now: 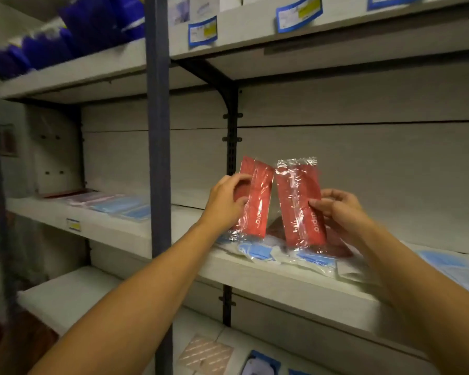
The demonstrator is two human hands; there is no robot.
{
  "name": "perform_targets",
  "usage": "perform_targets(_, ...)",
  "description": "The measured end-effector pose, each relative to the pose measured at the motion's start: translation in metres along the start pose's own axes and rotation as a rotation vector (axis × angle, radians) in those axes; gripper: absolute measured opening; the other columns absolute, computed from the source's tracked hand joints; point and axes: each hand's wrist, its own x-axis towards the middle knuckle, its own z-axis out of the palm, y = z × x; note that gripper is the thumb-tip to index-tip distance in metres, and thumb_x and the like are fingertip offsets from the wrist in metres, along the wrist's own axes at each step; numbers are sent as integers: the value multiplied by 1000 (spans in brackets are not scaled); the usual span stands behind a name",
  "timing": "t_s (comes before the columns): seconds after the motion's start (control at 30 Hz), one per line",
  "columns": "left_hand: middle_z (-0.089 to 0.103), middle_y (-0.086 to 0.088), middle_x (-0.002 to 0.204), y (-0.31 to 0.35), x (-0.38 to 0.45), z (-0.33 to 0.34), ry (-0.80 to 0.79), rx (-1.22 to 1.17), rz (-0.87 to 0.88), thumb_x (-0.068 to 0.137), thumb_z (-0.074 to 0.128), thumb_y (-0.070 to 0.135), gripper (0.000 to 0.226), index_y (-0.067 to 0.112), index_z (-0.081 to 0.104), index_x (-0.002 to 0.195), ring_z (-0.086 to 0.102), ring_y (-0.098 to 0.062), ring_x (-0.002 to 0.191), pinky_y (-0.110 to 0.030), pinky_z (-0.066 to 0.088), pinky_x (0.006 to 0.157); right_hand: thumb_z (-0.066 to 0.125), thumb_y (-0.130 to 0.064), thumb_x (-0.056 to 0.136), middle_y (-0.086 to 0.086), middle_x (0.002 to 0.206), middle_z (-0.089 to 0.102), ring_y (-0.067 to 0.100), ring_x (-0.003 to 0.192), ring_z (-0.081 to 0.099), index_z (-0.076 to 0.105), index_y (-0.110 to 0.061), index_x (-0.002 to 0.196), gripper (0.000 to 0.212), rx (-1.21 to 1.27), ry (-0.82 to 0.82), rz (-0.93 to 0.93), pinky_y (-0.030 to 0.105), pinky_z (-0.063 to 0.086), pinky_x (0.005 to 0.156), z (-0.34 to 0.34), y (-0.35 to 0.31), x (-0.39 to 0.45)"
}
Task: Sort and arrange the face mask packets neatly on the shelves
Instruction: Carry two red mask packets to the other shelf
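The left hand (pixel 224 204) is closing its grip around one red packet (pixel 255 198), with the thumb in front and the fingers curled behind it, and it is holding the packet upright above the shelf. The right hand (pixel 339 209) is pinching a second red packet (pixel 299 201) by its right edge, between the thumb and the curled fingers, also upright. The two packets are standing side by side, close together at the top and a little apart below, just over the middle shelf (pixel 268 277).

Under them, a loose pile of blue packets (pixel 257 251) is lying mixed with some white ones and one more dark red packet (pixel 333 246) near the front edge. More blue packets (pixel 450 263) are lying at the far right. In the left bay, a row of flat packets (pixel 111 203), reddish and blue, is already lying in some order.

I judge that the sorting is only partly done: the reds are being collected by colour, while the pile on the middle shelf is waiting to be separated and laid straight.
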Motion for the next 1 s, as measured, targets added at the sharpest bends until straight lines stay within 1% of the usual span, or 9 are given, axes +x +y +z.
perform_targets(0.07,57,3,122,3,-3,-21,28,13,12,90,71,2,46,24,63,130,54,-8,106,-15,43,96,69,6,86,12,85,70,17,60,67,62,-10,95,20,45,-16,-24,28,56,54,18,-9,0)
perform_targets(0.17,53,8,115,5,-11,-52,67,50,26,92,69,5,39,25,66,125,51,-3,101,-3,40,84,66,7,86,9,79,72,19,64,69,62,-11,95,20,106,-88,-32,29,56,53,49,-18,-6)
perform_targets(0.3,51,5,119,-2,-29,-101,95,143,82,94,67,9,33,21,65,125,53,-8,108,-15,43,93,66,5,88,10,85,72,21,70,70,62,-12,96,19,104,-185,-27,33,58,59,95,-20,-20)
perform_targets(0.4,52,5,117,-16,-52,-141,119,204,97,93,67,7,32,19,66,123,54,-8,106,-12,42,91,65,10,87,11,87,69,21,72,69,60,-10,89,21,84,-241,-74,33,58,68,132,-19,-31)
perform_targets(0.5,55,4,112,-37,-75,-183,172,237,60,90,69,3,32,18,69,118,56,-4,100,-13,46,90,65,12,87,11,85,66,24,74,67,60,-10,87,22,77,-284,-95,37,56,74,171,-17,-44)
perform_targets(0.63,53,8,115,-62,-102,-241,216,254,-90,92,68,3,31,19,69,119,55,1,99,-8,43,89,68,9,86,12,83,66,21,73,70,59,-9,92,21,23,-326,-123,29,58,61,226,-15,-68)
perform_targets(0.73,55,5,118,-78,-118,-282,230,289,-150,91,68,1,32,20,69,117,57,-8,105,-20,46,95,69,9,86,14,84,67,25,81,71,61,-6,95,19,-3,-368,-143,38,62,74,267,-13,-84)
perform_targets(0.83,57,2,118,-92,-134,-318,264,306,-205,89,69,0,34,19,69,118,57,-10,105,-21,45,95,69,6,87,22,93,66,34,89,71,61,2,105,20,-27,-412,-147,47,58,86,307,-14,-102)
perform_targets(1.0,60,1,119,-115,-162,-374,300,350,-277,86,70,-1,38,20,68,118,58,-13,104,-24,46,94,69,11,86,10,76,65,26,77,67,59,-7,89,21,-28,-434,-130,43,57,83,368,-8,-120)
